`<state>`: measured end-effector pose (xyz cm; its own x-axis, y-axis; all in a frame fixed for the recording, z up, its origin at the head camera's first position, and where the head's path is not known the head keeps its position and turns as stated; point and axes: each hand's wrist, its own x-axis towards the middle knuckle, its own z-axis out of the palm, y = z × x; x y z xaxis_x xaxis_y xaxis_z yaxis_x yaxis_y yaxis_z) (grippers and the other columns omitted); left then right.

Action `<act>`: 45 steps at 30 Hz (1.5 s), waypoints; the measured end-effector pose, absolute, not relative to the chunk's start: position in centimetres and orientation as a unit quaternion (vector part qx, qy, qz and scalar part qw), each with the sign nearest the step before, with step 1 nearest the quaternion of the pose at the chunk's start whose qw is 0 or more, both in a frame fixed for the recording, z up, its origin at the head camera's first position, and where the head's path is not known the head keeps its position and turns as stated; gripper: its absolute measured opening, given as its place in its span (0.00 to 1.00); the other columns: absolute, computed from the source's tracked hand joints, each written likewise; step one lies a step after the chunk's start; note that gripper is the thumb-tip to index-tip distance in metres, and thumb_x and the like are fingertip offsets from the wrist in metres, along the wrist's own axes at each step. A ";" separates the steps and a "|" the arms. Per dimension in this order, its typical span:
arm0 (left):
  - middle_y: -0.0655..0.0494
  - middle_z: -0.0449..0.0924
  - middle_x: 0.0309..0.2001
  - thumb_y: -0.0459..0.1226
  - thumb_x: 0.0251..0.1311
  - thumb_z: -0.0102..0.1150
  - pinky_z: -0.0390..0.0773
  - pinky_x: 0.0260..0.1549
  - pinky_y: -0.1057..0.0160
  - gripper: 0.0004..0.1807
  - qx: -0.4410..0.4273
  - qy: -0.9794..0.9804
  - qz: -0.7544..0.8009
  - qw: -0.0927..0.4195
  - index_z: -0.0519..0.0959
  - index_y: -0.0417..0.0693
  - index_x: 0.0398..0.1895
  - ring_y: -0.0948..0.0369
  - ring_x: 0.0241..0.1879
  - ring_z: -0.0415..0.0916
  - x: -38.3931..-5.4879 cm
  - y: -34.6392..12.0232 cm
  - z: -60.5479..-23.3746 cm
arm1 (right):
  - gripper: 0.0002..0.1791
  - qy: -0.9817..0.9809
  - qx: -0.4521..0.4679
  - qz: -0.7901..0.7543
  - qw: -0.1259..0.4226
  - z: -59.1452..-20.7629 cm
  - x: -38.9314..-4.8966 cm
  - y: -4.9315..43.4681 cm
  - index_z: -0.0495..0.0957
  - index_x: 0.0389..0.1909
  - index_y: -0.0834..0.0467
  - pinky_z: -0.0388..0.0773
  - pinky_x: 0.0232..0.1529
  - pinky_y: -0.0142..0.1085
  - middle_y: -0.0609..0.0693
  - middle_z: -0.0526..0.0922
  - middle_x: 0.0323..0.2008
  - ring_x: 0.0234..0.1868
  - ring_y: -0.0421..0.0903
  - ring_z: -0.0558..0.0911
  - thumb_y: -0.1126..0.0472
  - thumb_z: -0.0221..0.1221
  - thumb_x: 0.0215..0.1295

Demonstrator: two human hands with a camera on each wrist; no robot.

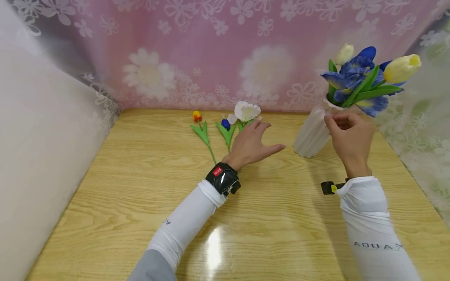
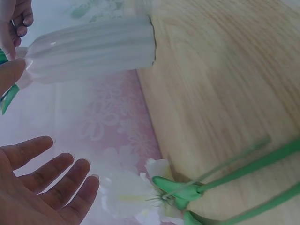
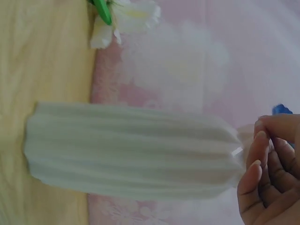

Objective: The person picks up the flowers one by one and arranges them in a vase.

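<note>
A white ridged vase (image 1: 311, 132) stands at the right of the table, holding blue irises (image 1: 355, 72), cream tulips (image 1: 402, 69) and green leaves. My right hand (image 1: 353, 136) is at the vase's neck, fingers loosely curled with thumb and fingertips close together; nothing shows between them. In the right wrist view that hand (image 3: 276, 168) overlaps the neck, and I cannot tell whether it touches. My left hand (image 1: 249, 144) reaches over the flowers with fingers spread and thumb out, its palm bare in the left wrist view. Just beyond its fingertips lies a white flower (image 1: 247, 111).
An orange-red tulip (image 1: 197, 116) and a blue tulip (image 1: 225, 124) with green stems lie left of my left hand on the wooden table (image 1: 140, 187). A pink floral curtain (image 1: 211, 50) hangs behind the table's back edge; a white surface (image 1: 45, 128) borders the left.
</note>
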<state>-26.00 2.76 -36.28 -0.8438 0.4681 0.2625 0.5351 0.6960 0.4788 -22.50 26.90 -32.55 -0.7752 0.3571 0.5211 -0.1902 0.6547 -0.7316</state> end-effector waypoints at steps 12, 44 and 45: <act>0.54 0.65 0.63 0.67 0.55 0.53 0.71 0.51 0.58 0.43 -0.220 -0.939 -0.264 0.025 0.66 0.53 0.69 0.57 0.59 0.66 -26.2 0.5 -38.3 | 0.19 -0.879 -0.018 0.419 0.227 -36.7 -22.8 24.1 0.82 0.35 0.61 0.71 0.24 0.24 0.46 0.80 0.25 0.23 0.35 0.77 0.46 0.62 0.62; 0.49 0.68 0.61 0.63 0.56 0.57 0.73 0.48 0.54 0.41 -0.171 -0.956 -0.236 0.007 0.68 0.47 0.66 0.50 0.56 0.70 -26.1 -3.1 -40.9 | 0.18 -0.905 0.062 0.417 -0.058 -42.1 -25.7 17.0 0.79 0.49 0.65 0.79 0.29 0.37 0.60 0.83 0.37 0.34 0.52 0.84 0.54 0.55 0.70; 0.49 0.68 0.61 0.63 0.56 0.57 0.73 0.48 0.54 0.41 -0.171 -0.957 -0.235 0.007 0.69 0.47 0.66 0.50 0.55 0.70 -26.1 -3.1 -40.9 | 0.18 -0.904 0.067 0.417 -0.061 -42.1 -25.8 16.8 0.79 0.49 0.65 0.80 0.29 0.37 0.60 0.83 0.38 0.34 0.52 0.84 0.54 0.55 0.70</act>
